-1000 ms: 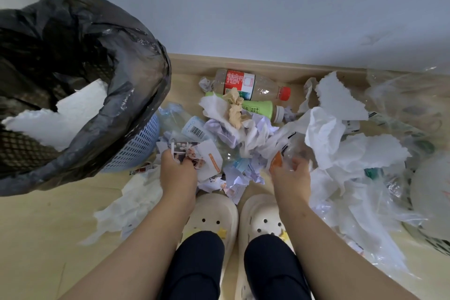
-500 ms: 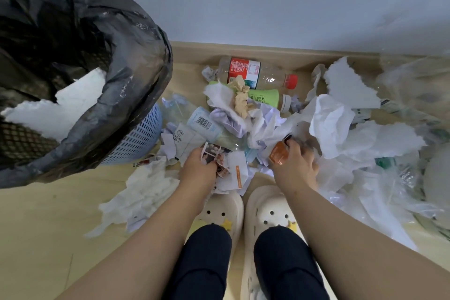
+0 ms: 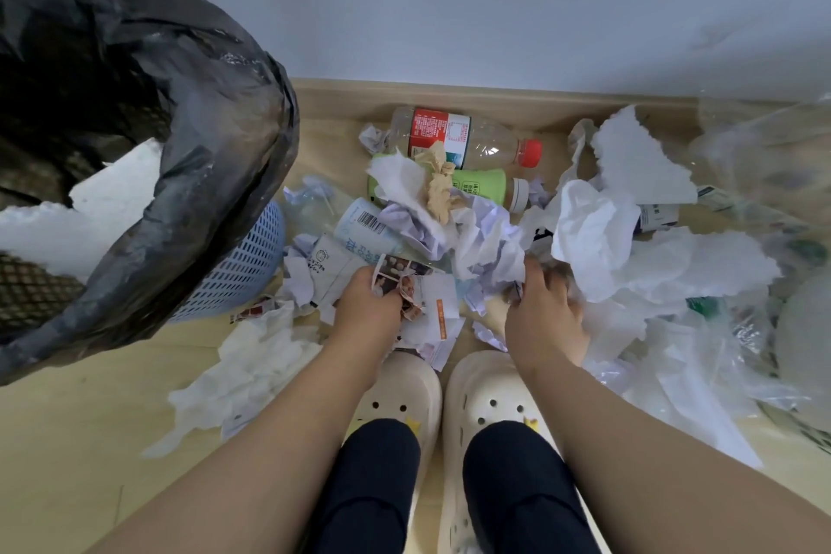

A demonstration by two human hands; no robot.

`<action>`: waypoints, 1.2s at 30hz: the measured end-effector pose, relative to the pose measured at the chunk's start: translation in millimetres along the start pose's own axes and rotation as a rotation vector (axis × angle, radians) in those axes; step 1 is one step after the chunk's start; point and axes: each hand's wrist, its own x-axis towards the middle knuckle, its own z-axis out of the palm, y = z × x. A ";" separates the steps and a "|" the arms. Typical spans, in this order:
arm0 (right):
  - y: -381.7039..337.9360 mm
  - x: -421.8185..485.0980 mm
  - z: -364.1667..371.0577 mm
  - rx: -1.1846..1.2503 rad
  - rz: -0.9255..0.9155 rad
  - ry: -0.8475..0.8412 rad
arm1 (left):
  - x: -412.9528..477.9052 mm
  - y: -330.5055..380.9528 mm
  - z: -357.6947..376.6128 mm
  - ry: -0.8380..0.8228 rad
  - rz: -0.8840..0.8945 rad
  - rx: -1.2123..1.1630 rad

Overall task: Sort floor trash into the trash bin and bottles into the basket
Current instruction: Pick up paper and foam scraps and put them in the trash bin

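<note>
Right of the trash bin (image 3: 216,175), just past its black liner, the floor litter is piled thick, and both hands are down in it. The left hand (image 3: 366,299) has its fingers curled round a printed paper scrap (image 3: 404,279). The right hand (image 3: 542,315), farther from the bin, has its fingers bent down into the heap beside a wad of crumpled white paper (image 3: 490,247); I cannot tell what they have closed on, if anything.

I judge the paper to be nearly weightless, soft and easy to tear, so I'd bunch it into the palm instead of pinching an edge. Loose bits will probably shed on the way over.

Three bottles lie in the pile, beyond the hands and on the wall side of the bin. They are a red-capped bottle (image 3: 467,139), a green bottle (image 3: 483,189) and a barcode-labelled bottle (image 3: 368,229) nearest the bin. All three look like thin, empty plastic, light, smooth and apt to roll, so I'd grip each round the middle of the body. Tissue and a tan wad (image 3: 438,184) lie over the green one and would have to come off first.

A blue perforated wall (image 3: 245,256) shows under the liner, and I cannot tell whether it belongs to the bin or to the basket. White tissue (image 3: 252,369) sprawls at the bin's foot. Clear plastic film (image 3: 701,373) lies well away to the bin's right, and I expect it to be slippery.
</note>
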 end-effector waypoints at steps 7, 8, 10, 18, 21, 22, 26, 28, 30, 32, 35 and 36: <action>1.1 -19.1 -29.5 0.299 0.053 -0.048 | -22.1 13.3 -4.9 0.002 -0.012 -0.037; 1.6 -23.5 -34.6 0.379 0.054 -0.058 | -26.3 15.7 -7.3 0.012 -0.011 -0.048; 3.9 -33.0 -48.4 0.455 0.021 -0.049 | -37.5 23.1 -12.8 0.033 -0.012 -0.082; 5.3 -97.2 -133.9 0.776 0.047 -0.025 | -126.0 59.7 -37.8 0.031 0.138 -0.151; 4.4 -130.0 -161.5 0.862 0.041 -0.100 | -160.3 69.1 -51.0 0.065 0.219 -0.084; 4.4 -139.6 -169.8 0.876 0.027 -0.103 | -171.0 72.6 -54.9 0.076 0.243 -0.077; 4.1 -178.1 -206.9 0.978 -0.043 -0.051 | -210.4 102.4 -65.6 0.127 0.332 0.016; 0.8 -202.0 -225.5 1.072 -0.083 0.006 | -233.4 121.6 -70.1 0.190 0.383 0.082; -2.6 -224.3 -236.3 1.188 -0.120 0.070 | -254.4 128.2 -70.5 0.240 0.441 0.124; -3.9 -248.1 -240.1 1.297 -0.165 0.100 | -267.7 118.1 -65.9 0.273 0.471 0.092; -3.4 -282.6 -238.5 1.443 -0.170 0.064 | -273.4 99.8 -63.8 0.280 0.395 -0.060; -4.5 -285.5 -235.2 1.473 -0.176 0.059 | -272.2 98.0 -64.5 0.274 0.391 -0.074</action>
